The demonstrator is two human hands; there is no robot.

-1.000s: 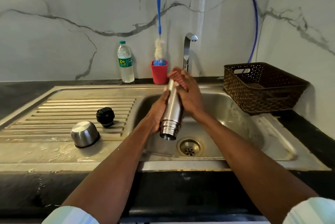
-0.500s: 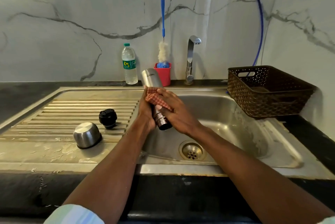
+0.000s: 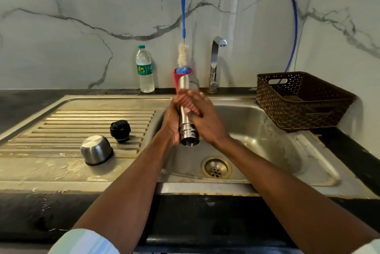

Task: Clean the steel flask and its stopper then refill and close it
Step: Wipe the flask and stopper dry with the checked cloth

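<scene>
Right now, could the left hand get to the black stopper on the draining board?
Probably yes, but not freely: the left hand grips the flask over the sink. The stopper stands uncovered to its left, with nothing between them.

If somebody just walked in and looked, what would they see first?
Probably the shiny steel flask, held mouth-down over the sink by the left hand, while the right hand wraps a red cloth round it. Next, the tall blue bottle brush standing in a red cup by the wall.
</scene>
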